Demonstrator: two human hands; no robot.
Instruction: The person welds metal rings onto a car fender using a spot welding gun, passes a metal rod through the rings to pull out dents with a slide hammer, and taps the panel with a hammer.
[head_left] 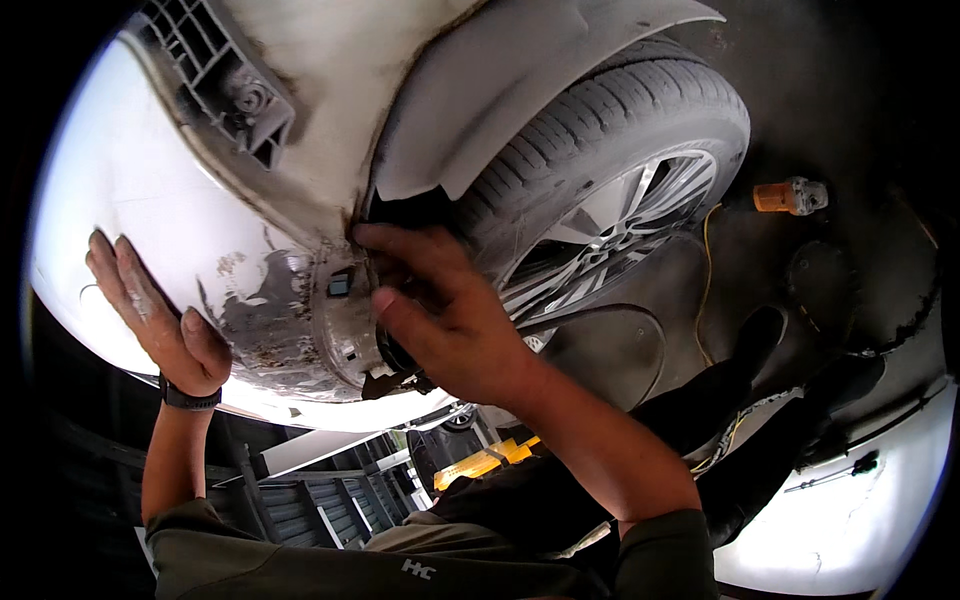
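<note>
My left hand [160, 320] lies on a white car body panel [160, 220], with its fingers stretched out and a dark band at the wrist. To its right the panel is scuffed and dented, with bare and brownish patches [275, 335] in the paint. My right hand [440, 310] is at the wheel arch edge [345, 310] beside that damage. Its index finger and thumb reach the edge, while the other fingers curl into the dark gap and are partly hidden. Between the damage and my right hand sits a small dark clip [341, 282] in the flange.
A grey arch liner [470, 110] hangs over the tyre [600, 120] and its spoked wheel [610, 220]. On the floor lie an orange power tool [790, 196] and a yellow cord [708, 290]. A black plastic bracket [235, 85] sticks out above the panel. My legs [690, 420] are beneath.
</note>
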